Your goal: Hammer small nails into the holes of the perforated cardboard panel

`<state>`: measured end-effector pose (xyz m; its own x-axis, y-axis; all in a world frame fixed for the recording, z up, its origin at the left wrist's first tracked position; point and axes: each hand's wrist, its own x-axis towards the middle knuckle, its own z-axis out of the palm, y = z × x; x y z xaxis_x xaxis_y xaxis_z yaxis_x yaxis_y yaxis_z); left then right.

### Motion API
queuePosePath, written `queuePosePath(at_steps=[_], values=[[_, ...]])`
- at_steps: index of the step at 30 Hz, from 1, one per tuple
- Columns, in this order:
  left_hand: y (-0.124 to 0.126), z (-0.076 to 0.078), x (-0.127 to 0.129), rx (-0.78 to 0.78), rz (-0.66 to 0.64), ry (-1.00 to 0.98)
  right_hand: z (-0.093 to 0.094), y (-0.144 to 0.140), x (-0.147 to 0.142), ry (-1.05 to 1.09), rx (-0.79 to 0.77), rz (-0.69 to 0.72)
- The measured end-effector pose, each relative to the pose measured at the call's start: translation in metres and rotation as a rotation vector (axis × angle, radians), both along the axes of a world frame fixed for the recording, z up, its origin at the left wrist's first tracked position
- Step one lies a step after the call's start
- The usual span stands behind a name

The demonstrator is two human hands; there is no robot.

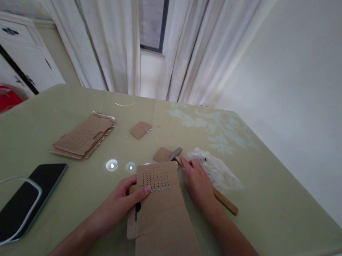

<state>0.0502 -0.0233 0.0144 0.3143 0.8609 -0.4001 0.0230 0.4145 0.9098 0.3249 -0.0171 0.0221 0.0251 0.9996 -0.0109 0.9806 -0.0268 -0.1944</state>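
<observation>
Cardboard [165,206] being pinned flat by left hand [123,203], thumb near the holes; right hand [198,183] gripping hammer [213,190] beside it. Keep thumb clear.

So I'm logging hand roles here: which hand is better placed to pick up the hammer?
Probably the right hand: it already rests on the hammer handle. The left hand is pressing down the perforated cardboard.
</observation>
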Motion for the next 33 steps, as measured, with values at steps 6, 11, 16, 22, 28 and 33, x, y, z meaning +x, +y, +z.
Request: queuePosePath(at_steps=[6,11,16,22,28,33], values=[[-0.006,-0.009,0.001,-0.142,0.148,0.035,-0.003,-0.003,0.005,0.081,0.062,0.016],[-0.01,-0.004,0.003,-0.126,0.171,-0.029,-0.008,-0.002,0.01,0.251,0.141,0.035],[-0.017,0.004,0.002,-0.159,0.197,-0.087,0.009,-0.011,0.005,0.558,0.236,0.068],[-0.032,0.011,-0.006,-0.204,0.241,-0.136,0.03,-0.037,-0.014,1.058,0.013,0.095],[-0.043,0.014,-0.005,-0.133,0.281,-0.034,0.027,-0.045,-0.022,1.488,-0.264,0.089],[-0.029,0.021,-0.004,0.053,0.115,-0.212,0.029,-0.042,-0.017,1.742,-0.259,0.121]])
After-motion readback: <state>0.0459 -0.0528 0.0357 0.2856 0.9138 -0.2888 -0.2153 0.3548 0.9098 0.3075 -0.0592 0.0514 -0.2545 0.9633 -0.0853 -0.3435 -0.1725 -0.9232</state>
